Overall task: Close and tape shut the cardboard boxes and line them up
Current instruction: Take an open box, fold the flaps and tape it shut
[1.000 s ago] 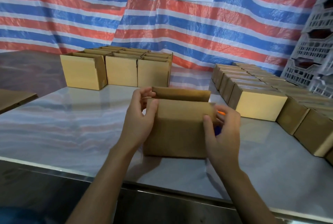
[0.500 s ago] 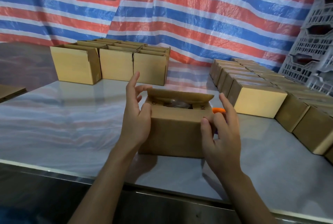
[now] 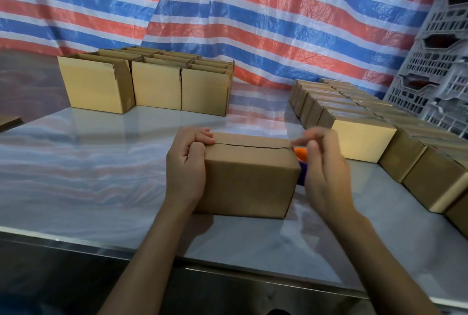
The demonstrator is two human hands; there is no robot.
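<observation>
A small cardboard box (image 3: 250, 178) stands in the middle of the table, its top flaps folded down and meeting at a dark seam. My left hand (image 3: 187, 165) grips the box's left end, fingers curled over the top edge and thumb on the front face. Just off the box's right end hovers my right hand (image 3: 324, 162), blurred, with relaxed fingers that hold nothing. An orange and blue object (image 3: 300, 153), perhaps a tape dispenser, peeks out behind the right hand, mostly hidden.
Several open-topped boxes (image 3: 157, 87) stand at the back left. Closed boxes (image 3: 362, 137) form rows along the right side. Grey plastic crates (image 3: 440, 74) are stacked at far right. The glossy table (image 3: 88, 175) ends at a metal front edge; a striped tarp hangs behind.
The upright flaps have been folded down, so the box top is now closed. My left hand curled over the left end; my right hand came off the box's right side.
</observation>
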